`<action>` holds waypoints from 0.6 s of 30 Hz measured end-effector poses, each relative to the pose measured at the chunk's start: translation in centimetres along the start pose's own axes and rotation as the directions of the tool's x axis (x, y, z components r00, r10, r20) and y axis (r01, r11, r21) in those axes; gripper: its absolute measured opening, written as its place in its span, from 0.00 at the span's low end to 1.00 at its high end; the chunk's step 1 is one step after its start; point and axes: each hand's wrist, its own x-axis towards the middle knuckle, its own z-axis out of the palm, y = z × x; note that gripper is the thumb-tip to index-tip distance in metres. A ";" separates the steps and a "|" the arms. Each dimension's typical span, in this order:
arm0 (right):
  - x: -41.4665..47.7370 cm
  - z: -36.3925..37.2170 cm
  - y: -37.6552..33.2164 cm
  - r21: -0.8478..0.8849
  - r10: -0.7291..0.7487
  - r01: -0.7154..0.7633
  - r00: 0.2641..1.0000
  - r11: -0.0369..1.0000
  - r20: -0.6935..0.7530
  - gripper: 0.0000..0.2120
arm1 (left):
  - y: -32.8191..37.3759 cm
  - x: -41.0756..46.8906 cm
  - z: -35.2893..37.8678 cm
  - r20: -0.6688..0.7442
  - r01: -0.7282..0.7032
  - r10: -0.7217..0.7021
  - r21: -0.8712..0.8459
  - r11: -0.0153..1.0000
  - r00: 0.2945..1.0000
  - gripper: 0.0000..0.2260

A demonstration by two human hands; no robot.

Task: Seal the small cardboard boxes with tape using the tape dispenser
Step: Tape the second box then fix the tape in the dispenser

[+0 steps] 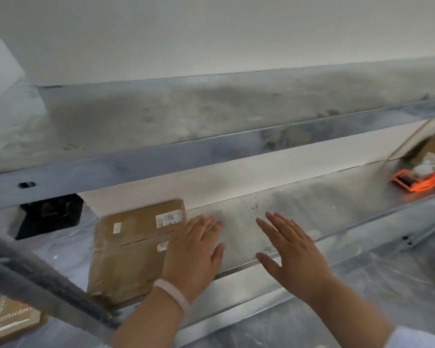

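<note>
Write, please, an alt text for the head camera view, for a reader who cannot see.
A person's left hand lies flat on the right edge of a cardboard box on a metal shelf; the right hand is spread open beside it, holding nothing. An orange tape dispenser lies at the shelf's far right.

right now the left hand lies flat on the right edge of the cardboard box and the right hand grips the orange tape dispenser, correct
Wrong on the right hand: the head view shows it open over the metal shelf, gripping nothing. The orange tape dispenser lies apart at the shelf's far right. The left hand does lie flat on the cardboard box at its right edge.
</note>
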 end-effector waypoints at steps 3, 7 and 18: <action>-1.8 -2.9 4.8 -0.033 0.107 -0.109 0.991 0.993 -0.075 0.30 | 5.2 4.0 1.1 -0.027 -0.121 0.121 0.001 0.993 0.992 0.21; -5.2 -7.2 12.1 -0.078 0.235 -0.247 0.962 0.966 -0.141 0.31 | 13.9 9.2 3.3 -0.078 -0.249 0.245 -0.045 0.968 0.966 0.21; -17.4 -18.9 34.5 -0.151 0.490 -0.517 0.852 0.842 -0.185 0.34 | 42.1 20.7 12.8 -0.128 -0.451 0.433 -0.278 0.848 0.892 0.20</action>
